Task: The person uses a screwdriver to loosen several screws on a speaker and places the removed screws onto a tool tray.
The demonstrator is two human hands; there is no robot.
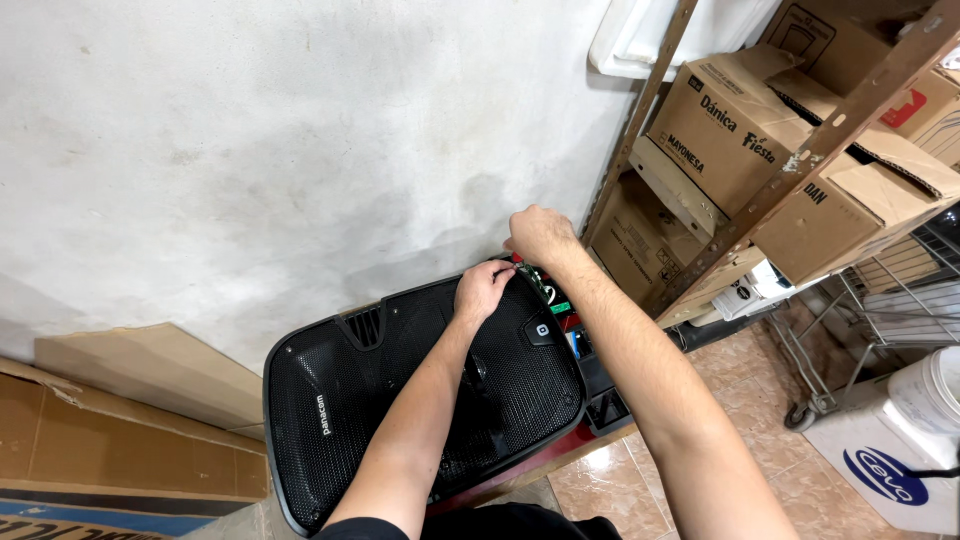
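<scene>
Single view, head-mounted. Position: above the person's own forearms, looking steeply down and forward. Range: close; both arms run up from the near edge to the centre. Facing: a pale wall (pixel 250 150) fills the far and left part. Right: a metal shelf rack (pixel 800 160) leans across the frame. Near right: tiled floor (pixel 610 480). No second view to overlap.

The fingertips of the right hand (pixel 538 234) were hidden behind the top edge of the black speaker (pixel 420 400), so its grip could not be judged. What the curled left hand (pixel 483 290) pinched was too small to tell. The circuit board (pixel 553 295) was largely covered by the right forearm. The white bucket (pixel 925 395) was cut off by the right edge.
</scene>
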